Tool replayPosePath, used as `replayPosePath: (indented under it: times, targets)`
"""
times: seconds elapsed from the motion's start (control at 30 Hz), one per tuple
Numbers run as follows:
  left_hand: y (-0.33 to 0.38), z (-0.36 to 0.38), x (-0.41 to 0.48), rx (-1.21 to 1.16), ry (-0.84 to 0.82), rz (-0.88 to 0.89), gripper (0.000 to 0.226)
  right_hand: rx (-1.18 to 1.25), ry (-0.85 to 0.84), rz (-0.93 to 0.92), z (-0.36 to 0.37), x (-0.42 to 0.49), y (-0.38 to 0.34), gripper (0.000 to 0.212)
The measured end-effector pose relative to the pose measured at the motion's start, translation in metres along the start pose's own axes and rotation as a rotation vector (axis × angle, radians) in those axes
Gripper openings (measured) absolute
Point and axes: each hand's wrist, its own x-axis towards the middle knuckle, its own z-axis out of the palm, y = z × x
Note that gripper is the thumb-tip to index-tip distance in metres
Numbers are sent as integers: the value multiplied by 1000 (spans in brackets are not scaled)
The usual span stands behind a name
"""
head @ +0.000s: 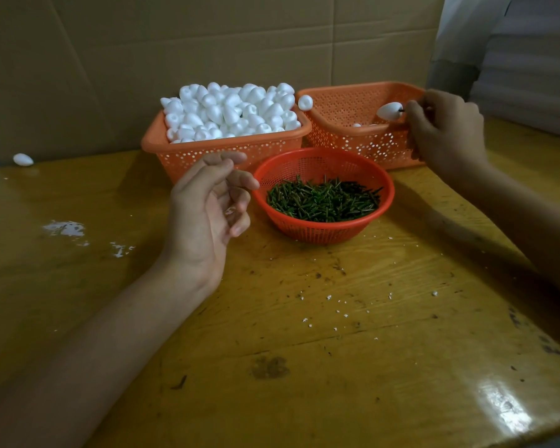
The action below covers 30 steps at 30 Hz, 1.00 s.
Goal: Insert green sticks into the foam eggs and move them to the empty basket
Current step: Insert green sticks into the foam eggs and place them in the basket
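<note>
While my right hand [443, 130] seems to pinch the stick [401, 110] of a foam egg [389, 110] above the nearly empty basket [346, 101], the head view worries me: a shallow stick could let it drop early. My left hand [207, 205], fingers slack and holding nothing, hovers beside the stick bowl [324, 235] and could tip it.

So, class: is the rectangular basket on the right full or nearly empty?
Nearly empty: the right basket shows bare inner walls, with only a couple of foam eggs low inside.
</note>
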Motion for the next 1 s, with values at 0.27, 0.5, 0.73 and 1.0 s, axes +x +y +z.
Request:
replayPosePath:
  times: [0.27,0.5,0.73,1.0]
  targets:
    - [0,0,0,-7,0,-12,20,16,7,-24,4,4,7,26]
    - [0,0,-1,-1,-6,-11,22,14,16,-40,6,4,10,24]
    - [0,0,-1,0,-7,-12,21,45,23,-58,7,5,11,25]
    - [-2,1,-1,9,-13,-12,21,57,41,-118,2,-1,0,29]
